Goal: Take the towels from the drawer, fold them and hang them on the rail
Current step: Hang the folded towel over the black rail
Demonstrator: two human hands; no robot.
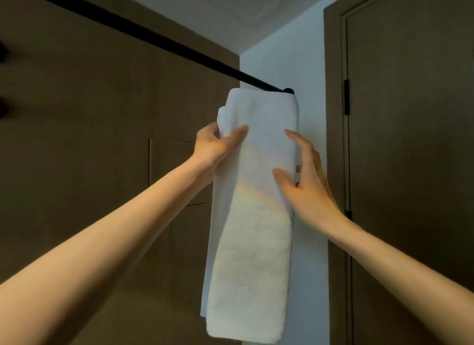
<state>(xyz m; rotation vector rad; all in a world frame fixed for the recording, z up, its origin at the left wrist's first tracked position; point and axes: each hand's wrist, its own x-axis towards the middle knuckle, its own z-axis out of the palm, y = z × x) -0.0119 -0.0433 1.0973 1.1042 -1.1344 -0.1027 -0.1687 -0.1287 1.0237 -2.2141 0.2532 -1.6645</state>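
A white folded towel [259, 216] hangs over the right end of a black rail [154, 39], close to where the rail meets the white wall. My left hand [218, 144] grips the towel's left edge just below the rail, thumb on the front and fingers behind. My right hand [305, 180] is at the towel's right edge, its thumb and forefinger spread and touching the front, the other fingers hidden behind the edge. The lower end of the towel hangs free.
A brown panelled wall [89, 139] lies behind the rail on the left. A narrow white wall strip [307, 62] stands behind the towel. A brown door [410, 139] with dark hinges is on the right.
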